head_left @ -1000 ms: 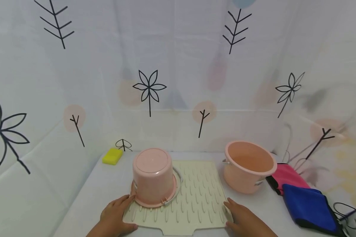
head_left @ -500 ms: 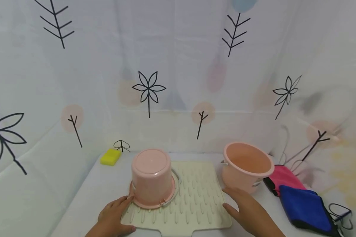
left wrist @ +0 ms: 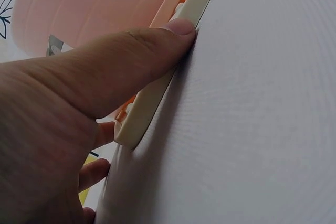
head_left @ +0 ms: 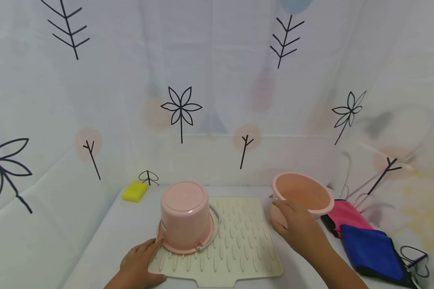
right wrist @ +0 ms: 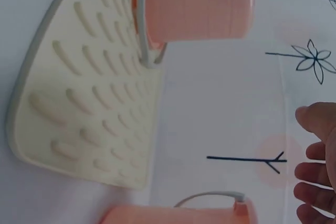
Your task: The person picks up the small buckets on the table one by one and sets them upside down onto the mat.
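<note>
A cream ridged draining board (head_left: 240,241) lies on the white table. Upside down on its left part stands a pink bucket (head_left: 186,212), its grey handle lying beside the rim. My left hand (head_left: 139,263) holds the board's front left corner, thumb along the front edge and fingers at the left side. A second pink bucket (head_left: 304,188) stands upright to the right of the board. My right hand (head_left: 298,228) is in front of it, fingers extended and nothing held; the right wrist view shows these fingers (right wrist: 312,171) apart from the bucket (right wrist: 178,216).
A yellow sponge (head_left: 135,191) lies at the back left of the table. Right of the upright bucket lie a pink cloth item (head_left: 352,216) and a blue one (head_left: 377,253) with black trim. A patterned white curtain (head_left: 211,160) hangs behind the table.
My right hand has let go of the board's right edge and moved up and rightward to the front of the upright bucket. My left hand has stayed at the board's corner.
</note>
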`<state>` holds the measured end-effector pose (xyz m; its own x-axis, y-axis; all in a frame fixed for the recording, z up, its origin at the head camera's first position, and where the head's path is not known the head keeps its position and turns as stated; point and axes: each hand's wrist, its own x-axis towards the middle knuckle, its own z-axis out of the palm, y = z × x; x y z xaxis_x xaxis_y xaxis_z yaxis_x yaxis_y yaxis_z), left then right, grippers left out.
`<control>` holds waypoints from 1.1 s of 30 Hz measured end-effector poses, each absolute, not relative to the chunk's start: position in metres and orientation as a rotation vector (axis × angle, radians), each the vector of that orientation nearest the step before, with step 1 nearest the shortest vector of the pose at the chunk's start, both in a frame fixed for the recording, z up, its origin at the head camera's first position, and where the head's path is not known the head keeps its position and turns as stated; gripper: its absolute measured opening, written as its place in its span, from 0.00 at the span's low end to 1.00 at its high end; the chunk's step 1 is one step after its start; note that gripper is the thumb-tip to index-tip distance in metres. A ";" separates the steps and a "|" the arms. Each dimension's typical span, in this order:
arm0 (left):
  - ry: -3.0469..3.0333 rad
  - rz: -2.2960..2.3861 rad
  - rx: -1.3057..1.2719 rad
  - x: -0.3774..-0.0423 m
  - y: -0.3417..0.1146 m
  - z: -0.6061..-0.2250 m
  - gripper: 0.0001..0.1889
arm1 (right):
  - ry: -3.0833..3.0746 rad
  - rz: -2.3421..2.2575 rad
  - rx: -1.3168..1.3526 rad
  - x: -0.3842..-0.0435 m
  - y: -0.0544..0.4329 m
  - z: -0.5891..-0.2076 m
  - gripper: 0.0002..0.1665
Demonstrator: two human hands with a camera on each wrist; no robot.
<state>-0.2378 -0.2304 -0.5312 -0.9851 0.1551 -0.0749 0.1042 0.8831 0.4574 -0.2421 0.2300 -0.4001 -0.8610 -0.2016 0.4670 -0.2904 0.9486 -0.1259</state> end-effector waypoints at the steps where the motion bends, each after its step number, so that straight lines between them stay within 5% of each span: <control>1: 2.939 0.708 0.204 -0.238 -0.230 -0.531 0.60 | -2.623 0.249 0.359 -0.246 0.231 -0.398 0.31; 22: 2.939 0.679 0.226 -0.239 -0.230 -0.532 0.59 | -2.853 0.072 0.159 -0.320 0.236 -0.384 0.50; 30: 2.934 0.669 0.208 -0.239 -0.231 -0.531 0.60 | -3.033 0.206 -0.176 -0.343 0.231 -0.392 0.58; 33: 2.926 0.673 0.210 -0.240 -0.230 -0.531 0.61 | -3.073 0.312 -0.278 -0.348 0.231 -0.400 0.52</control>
<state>-0.2398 -0.2300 -0.5312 -0.9816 0.1647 -0.0968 0.1058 0.8906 0.4423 -0.3475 0.2312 -0.4002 -0.9832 0.1814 0.0220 0.1732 0.9638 -0.2029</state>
